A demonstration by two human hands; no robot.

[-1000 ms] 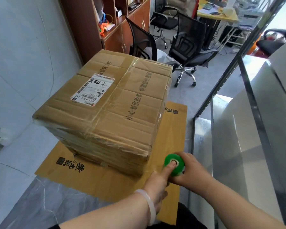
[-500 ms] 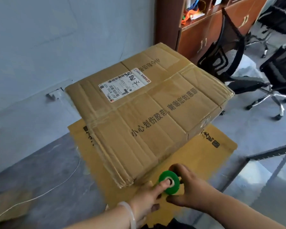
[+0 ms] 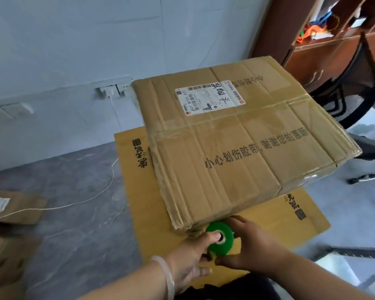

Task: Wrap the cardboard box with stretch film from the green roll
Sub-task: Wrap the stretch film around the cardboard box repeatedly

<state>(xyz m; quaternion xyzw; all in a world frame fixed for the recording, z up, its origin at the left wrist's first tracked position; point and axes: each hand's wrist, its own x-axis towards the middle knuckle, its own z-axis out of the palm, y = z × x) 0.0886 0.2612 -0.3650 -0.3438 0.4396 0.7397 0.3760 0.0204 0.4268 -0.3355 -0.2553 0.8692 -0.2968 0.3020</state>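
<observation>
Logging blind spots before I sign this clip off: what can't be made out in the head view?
Head view:
Film from the green roll to the cardboard box: transparent, not discernible.
Roll's underside: covered by left grip and right grip.
Box's far sides: hidden behind its top.
Shipping label fine print: too small.
Office chair: cut off by right edge.

I am reading 小心划伤胶带,谢谢您的惠顾 printed in black across the top of the cardboard box (image 3: 247, 161) and 507 N705 A37 on its white shipping label (image 3: 209, 98), while the label's handwriting and the black characters on the flat cardboard sheet (image 3: 139, 191) are proving too unclear.
</observation>
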